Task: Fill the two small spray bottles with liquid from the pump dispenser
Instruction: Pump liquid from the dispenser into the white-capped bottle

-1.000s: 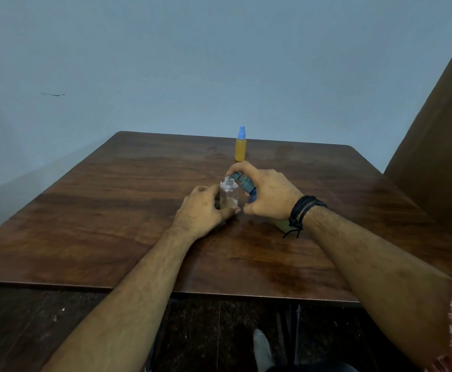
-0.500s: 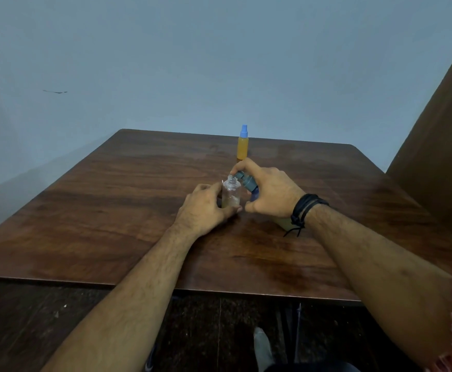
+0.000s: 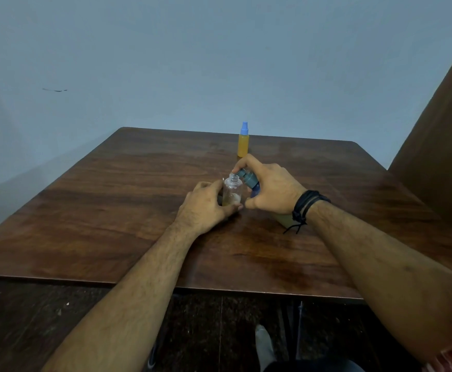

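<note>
Left hand [image 3: 206, 208] grips clear uncapped bottle [image 3: 232, 191]; right hand [image 3: 272, 191] grips tilted pump dispenser [image 3: 249, 179].

Wall: plain pale blue-grey wall [image 3: 219, 63] behind the worktop, with one short dark mark [image 3: 54, 90] at upper left.
Worktop: dark reddish-brown wooden worktop [image 3: 112, 210] with strong grain, rounded far corners and a faint sheen.
Right side: a brown wooden panel [image 3: 439, 146] rises at a slant beside the worktop.
Floor: dark speckled floor [image 3: 31, 318] under the near edge, with a few pale flecks.
Light: dim, even and cool.
</note>
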